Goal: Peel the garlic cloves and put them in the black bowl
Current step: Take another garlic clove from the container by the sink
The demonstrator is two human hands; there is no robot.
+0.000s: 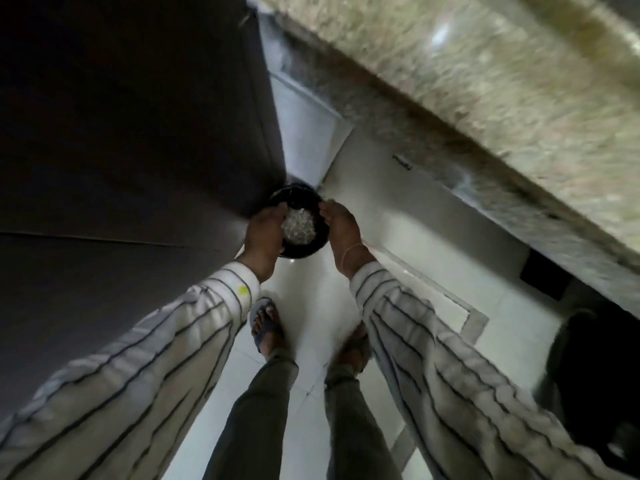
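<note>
The left grip [265,233] clasps the left side of the black bowl [300,253], its fingers curled over the rim and reaching a little inside. The right grip [341,230] is cupped round the bowl's right side, fingertips lying along the upper rim, so the bowl is held between the two, up in the air and not on any surface. In the bowl lies a heap of pale pieces [298,226]; the blur hides whether they are peeled garlic cloves or skins. A thin band [350,252] circles the right wrist. Both arms wear striped sleeves [138,358], and the left cuff carries a small yellow spot [243,290]. Below the bowl is a glossy white floor [311,299], where the person's feet stand in sandals [265,322] under grey trousers [256,410]. A tall dark cupboard front [121,133] rises just left of the bowl. To the right, well apart from it, runs the speckled stone worktop [485,81], its front edge slanting from top centre down to the right edge. A dark shape [595,375] sits low on the right, too blurred to name.
</note>
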